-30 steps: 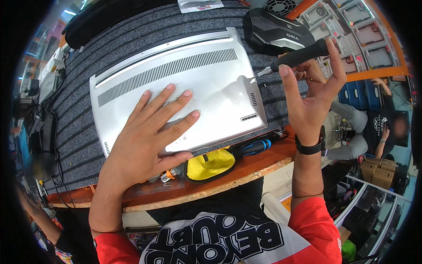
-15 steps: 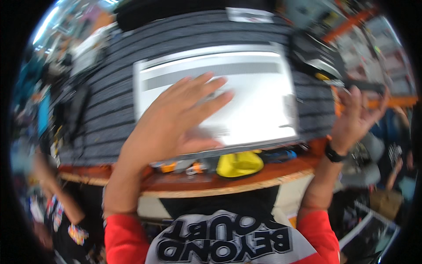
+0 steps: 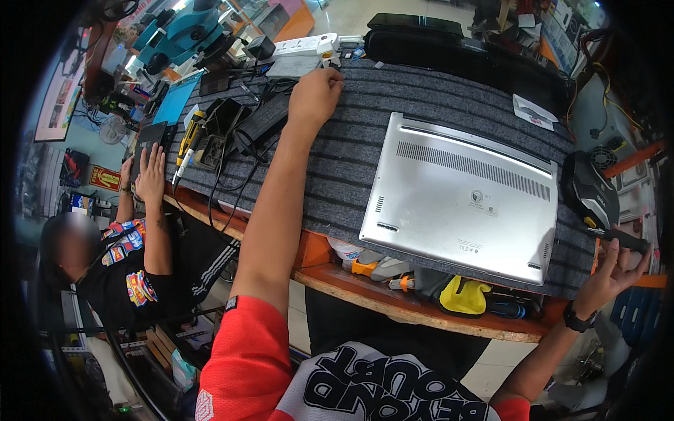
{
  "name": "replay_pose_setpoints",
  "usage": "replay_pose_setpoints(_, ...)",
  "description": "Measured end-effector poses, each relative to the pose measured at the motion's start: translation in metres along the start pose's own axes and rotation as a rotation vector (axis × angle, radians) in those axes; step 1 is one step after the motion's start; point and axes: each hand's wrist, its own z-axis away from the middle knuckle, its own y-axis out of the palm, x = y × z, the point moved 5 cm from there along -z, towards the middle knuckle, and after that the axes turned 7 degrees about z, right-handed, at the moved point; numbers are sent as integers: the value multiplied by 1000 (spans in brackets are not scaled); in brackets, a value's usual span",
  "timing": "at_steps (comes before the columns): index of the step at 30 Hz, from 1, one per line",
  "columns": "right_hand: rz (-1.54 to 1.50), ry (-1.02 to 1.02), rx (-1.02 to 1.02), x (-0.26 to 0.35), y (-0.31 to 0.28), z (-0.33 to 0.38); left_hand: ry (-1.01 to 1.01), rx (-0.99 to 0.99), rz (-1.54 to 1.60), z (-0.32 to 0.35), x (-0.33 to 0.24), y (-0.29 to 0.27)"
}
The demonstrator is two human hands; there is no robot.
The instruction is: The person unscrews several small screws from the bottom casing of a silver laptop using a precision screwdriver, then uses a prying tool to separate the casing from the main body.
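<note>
Presently I log the following: a silver, flat laptop [image 3: 463, 200] lying bottom-up, vent slots toward the far side, on the grey ribbed mat [image 3: 351, 154] that covers the wooden bench; neither hand touches it. My left hand [image 3: 316, 95] is stretched far across the mat to its back edge, curled into a loose fist just beside a white power strip [image 3: 305, 47]; whether it grips anything I cannot tell, since the fingers are turned away. My right hand [image 3: 612, 274] is at the right end of the bench, off the laptop's near right corner, fingers partly spread and pinching a black-handled screwdriver [image 3: 618, 240]; a black watch sits on that wrist. Just beyond it rests a black, rounded electric tool [image 3: 593, 189]. On the shelf under the bench edge lies a yellow cloth-like item [image 3: 465, 296] among small tools. At left, a tangle of black cables [image 3: 239, 133] and a blue microscope [image 3: 179, 31] at the far corner. Another person's hand [image 3: 151, 175] rests on the bench's left end, well apart from mine.
</note>
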Motion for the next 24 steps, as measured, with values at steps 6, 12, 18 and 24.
replay_pose_setpoints(6, -9, -34, 2, 7, -2, 3, 53, 89, -287, -12, -19, 17)
replay_pose_setpoints(12, -134, -45, -24, 45, 14, 1, 34, 119, -287, -28, 11, 29)
replay_pose_setpoints(18, -313, -28, -32, 52, 17, -5, 176, -15, -221, -24, 20, 4)
replay_pose_setpoints(24, -554, 71, -65, 81, 9, 7, 32, -35, 700, 75, -100, -26)
